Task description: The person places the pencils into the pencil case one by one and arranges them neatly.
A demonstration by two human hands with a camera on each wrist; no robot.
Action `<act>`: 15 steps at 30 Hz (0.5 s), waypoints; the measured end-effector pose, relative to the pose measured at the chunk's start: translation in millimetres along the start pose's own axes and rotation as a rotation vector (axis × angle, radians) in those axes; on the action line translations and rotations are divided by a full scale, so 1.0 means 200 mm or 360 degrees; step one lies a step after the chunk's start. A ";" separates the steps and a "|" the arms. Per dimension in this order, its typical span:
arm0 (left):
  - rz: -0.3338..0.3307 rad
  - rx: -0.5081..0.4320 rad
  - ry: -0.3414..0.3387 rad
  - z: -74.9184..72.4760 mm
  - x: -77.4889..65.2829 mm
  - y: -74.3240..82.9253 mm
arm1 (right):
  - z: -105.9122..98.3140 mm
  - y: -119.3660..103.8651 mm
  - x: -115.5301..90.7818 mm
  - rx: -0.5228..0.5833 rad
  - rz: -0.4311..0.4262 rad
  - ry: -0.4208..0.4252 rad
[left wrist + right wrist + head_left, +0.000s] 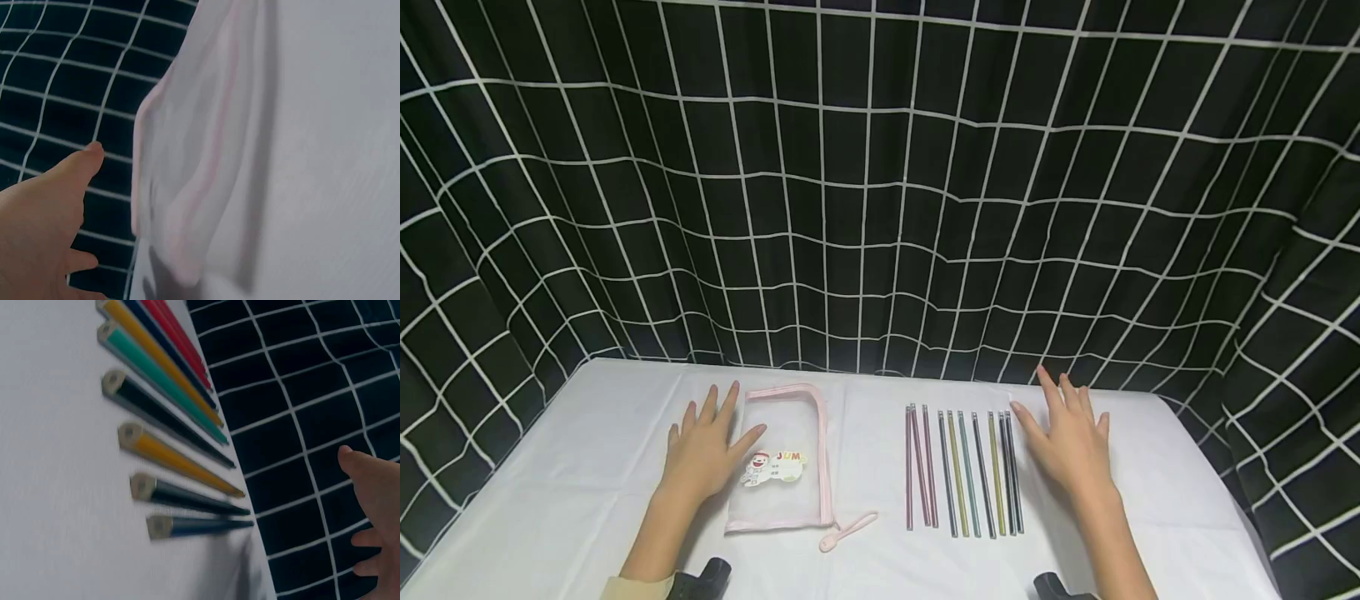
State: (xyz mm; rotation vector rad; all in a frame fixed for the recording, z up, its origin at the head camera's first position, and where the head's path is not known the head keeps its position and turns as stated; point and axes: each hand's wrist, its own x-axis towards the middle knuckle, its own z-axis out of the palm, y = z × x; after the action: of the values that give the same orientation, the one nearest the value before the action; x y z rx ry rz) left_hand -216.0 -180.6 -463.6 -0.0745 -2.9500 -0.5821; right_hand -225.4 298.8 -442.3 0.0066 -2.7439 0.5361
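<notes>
My left hand point(696, 454) is spread with straight fingers at the left edge of a clear zip pouch point(775, 508). The pouch has pink edging, a cartoon label point(775, 467) and a pink zip pull point(847, 531); in the left wrist view its pink-edged side point(212, 144) shows beside the thumb point(81, 165). Several unsharpened pencils point(964, 475) lie side by side right of the pouch, in red, dark, yellow and green. To their right is my right hand point(1071, 442), fingers extended and holding nothing. The right wrist view shows the pencils' flat ends point(130, 434) close up.
A white cloth point(865, 467) covers the table. Behind it and at both sides hangs a black curtain point(880, 208) with a white grid. Dark wrist mounts point(700, 579) show at the bottom of the head view.
</notes>
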 end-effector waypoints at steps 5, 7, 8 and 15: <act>0.0003 -0.0060 -0.0035 0.04 0.00 0.05 | 0.01 -0.06 0.02 0.0046 -0.0015 0.0011; -0.0006 -0.0109 -0.0043 0.05 0.00 0.07 | 0.01 -0.08 0.03 0.0053 -0.0017 0.0012; -0.0011 -0.0134 -0.0045 0.06 0.00 0.08 | 0.01 -0.09 0.03 0.0056 -0.0019 0.0012; -0.0028 -0.0227 -0.0048 0.07 0.00 0.12 | 0.02 -0.16 0.06 0.0073 -0.0051 -0.0016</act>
State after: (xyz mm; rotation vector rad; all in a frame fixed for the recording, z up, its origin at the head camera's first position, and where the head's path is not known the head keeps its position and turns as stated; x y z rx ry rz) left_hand -215.4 -153.8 -467.7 -0.0720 -2.9365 -0.8002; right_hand -234.8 268.0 -429.3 0.0642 -2.7359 0.5917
